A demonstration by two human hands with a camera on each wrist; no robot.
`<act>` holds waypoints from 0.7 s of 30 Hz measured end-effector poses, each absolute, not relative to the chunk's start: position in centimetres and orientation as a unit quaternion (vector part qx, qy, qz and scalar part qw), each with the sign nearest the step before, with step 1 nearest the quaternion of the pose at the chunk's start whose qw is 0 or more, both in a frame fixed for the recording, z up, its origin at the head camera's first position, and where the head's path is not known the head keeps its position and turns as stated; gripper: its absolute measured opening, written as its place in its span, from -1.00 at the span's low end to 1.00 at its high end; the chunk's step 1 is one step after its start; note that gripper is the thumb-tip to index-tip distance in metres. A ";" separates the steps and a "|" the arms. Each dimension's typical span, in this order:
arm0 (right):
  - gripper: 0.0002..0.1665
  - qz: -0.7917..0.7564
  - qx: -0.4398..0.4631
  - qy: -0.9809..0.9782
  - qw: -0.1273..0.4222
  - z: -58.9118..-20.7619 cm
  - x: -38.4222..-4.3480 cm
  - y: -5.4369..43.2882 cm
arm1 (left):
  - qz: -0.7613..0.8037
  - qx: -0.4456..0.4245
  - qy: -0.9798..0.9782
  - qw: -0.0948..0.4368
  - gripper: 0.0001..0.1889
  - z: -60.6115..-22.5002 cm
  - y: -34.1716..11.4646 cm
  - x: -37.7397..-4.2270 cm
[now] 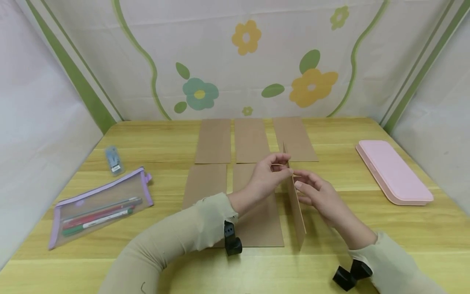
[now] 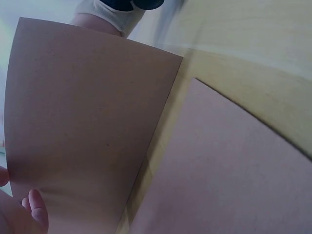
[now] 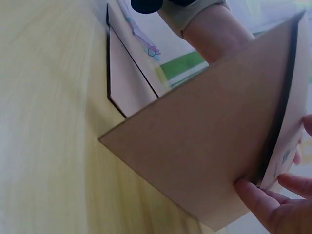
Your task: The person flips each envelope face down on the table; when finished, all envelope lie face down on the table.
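Observation:
A flat brown kraft-paper piece (image 1: 296, 210) stands on edge, tilted, between the two hands. My left hand (image 1: 267, 174) pinches its upper far edge between thumb and fingers. On the other side, my right hand (image 1: 324, 200) pinches the same piece close to the left fingertips. The right wrist view shows a dark gap along one edge of the kraft-paper piece (image 3: 195, 131), with a narrow strip bearing small grey print beyond it. In the left wrist view its broad plain face (image 2: 92, 107) bows slightly. Under the left forearm lies a similar brown piece (image 1: 262, 228).
Three brown pieces lie in a back row, including one at the right (image 1: 295, 139); another (image 1: 205, 183) lies front left. A mesh pencil pouch (image 1: 106, 192) holding pens and a small blue item (image 1: 114, 160) are left. A pink case (image 1: 394, 171) sits right, on the wooden table (image 1: 367, 228).

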State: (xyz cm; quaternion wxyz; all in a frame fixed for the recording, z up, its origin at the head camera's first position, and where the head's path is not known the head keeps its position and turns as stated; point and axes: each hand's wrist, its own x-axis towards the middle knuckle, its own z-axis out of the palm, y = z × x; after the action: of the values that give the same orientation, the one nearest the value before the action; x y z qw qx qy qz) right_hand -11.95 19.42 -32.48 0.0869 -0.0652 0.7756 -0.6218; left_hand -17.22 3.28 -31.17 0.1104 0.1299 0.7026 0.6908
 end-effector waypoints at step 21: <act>-0.57 -0.531 -0.088 0.842 -0.031 -31.9 -11.1 18.4 | 0.724 0.147 0.662 0.128 -0.47 -32.0 3.3 -16.9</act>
State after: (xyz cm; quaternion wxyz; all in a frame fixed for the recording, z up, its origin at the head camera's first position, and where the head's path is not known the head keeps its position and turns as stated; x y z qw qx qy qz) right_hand -11.15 18.40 -31.87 -0.0310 -0.0881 0.8422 -0.5311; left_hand -16.91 3.35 -32.02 0.1279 0.1470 0.6622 0.7236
